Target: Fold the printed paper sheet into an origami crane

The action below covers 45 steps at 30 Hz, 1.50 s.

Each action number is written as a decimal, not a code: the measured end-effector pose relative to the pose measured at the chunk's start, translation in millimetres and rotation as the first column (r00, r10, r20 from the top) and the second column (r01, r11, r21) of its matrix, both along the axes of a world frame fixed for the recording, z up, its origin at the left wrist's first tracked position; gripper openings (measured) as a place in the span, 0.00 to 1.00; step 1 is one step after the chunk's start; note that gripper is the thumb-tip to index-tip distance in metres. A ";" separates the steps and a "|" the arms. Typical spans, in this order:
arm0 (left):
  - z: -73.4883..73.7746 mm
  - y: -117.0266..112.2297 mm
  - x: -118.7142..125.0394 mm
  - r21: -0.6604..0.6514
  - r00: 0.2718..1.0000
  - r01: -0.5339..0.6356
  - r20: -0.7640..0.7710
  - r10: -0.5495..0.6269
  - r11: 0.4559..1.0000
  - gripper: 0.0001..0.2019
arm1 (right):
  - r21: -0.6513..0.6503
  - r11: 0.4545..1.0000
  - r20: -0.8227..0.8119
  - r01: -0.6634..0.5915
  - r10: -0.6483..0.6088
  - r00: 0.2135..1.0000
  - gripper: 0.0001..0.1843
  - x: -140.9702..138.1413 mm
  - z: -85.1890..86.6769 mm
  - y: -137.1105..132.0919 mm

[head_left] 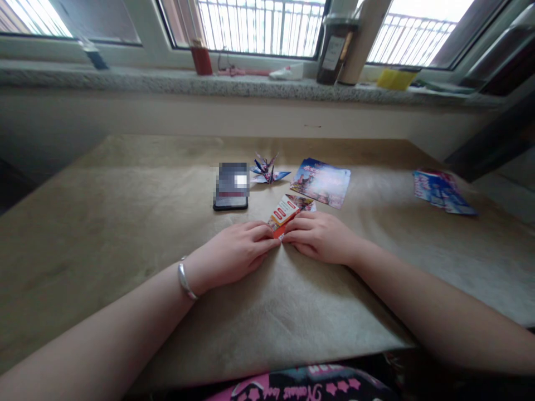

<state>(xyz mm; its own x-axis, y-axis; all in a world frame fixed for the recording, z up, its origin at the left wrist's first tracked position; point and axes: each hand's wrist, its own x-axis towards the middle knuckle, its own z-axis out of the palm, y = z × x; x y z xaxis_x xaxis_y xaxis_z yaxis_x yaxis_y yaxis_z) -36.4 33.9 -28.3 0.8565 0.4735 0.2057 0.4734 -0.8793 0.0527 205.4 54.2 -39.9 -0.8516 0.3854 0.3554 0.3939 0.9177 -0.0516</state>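
So, from here both hands are on one small piece of folded paper (285, 208), smack in the mid. of the table (137, 239), just in front of the person. L hand (238, 248), w/ a silver bracelet (184, 280) at the wrist, has its fingers pressed together, tips down on the paper's near corner. R hand (324, 236) comes in opp., fingers bunched and bent, tips on the paper's R edge, v. near the L ones; can't tell if either thumb pinches from below. Paper's white w/ red labels up top, orange nr the tip. Beyond it, btwn a blurred-out phone (231, 203) on the L and a few printed square sheets (321, 181) on the R, sits a folded paper crane (270, 171), just beside the phone. More printed packets (443, 191) lie fanned well off to the R. Up on the stone windowsill (146, 82): a red container (201, 59), a dark lidded jar (332, 53), a yellow box (394, 79), misc. bits.
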 end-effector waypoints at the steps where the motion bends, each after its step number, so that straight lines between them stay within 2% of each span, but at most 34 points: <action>1: -0.5 -0.8 0.9 0.010 1.000 0.000 0.003 0.000 1.000 0.16 | 0.004 1.000 0.005 0.007 -0.007 1.000 0.13 -0.3 0.1 0.4; 13: 1.0 -2.0 3.3 -0.030 0.999 -0.016 0.027 0.017 0.999 0.15 | 0.066 0.998 0.041 0.016 -0.019 0.999 0.12 4.4 4.8 4.4; 20: 0.9 -1.5 2.8 -0.044 0.999 -0.013 0.033 0.015 0.999 0.15 | 0.045 0.998 0.075 0.039 -0.042 0.996 0.13 11.2 10.6 5.5; 26: 1.9 -0.3 0.9 -0.045 1.000 -0.013 0.021 0.014 0.999 0.15 | 0.014 0.999 0.012 0.044 -0.044 0.999 0.13 18.4 6.3 7.7; 31: 4.4 0.0 -1.4 -0.012 0.999 -0.033 -0.013 0.033 0.999 0.13 | -0.015 0.999 -0.028 0.043 -0.044 0.999 0.12 12.1 0.4 3.6; 36: 2.6 -1.0 -1.7 0.033 0.997 -0.064 -0.049 0.066 0.997 0.17 | 0.017 0.995 -0.010 0.096 -0.095 0.995 0.11 1.5 -1.7 -3.0; 45: 2.0 -1.7 0.4 -0.029 0.998 -0.062 0.019 0.063 0.998 0.15 | 0.069 0.993 0.021 0.099 -0.101 0.995 0.12 1.5 4.5 0.2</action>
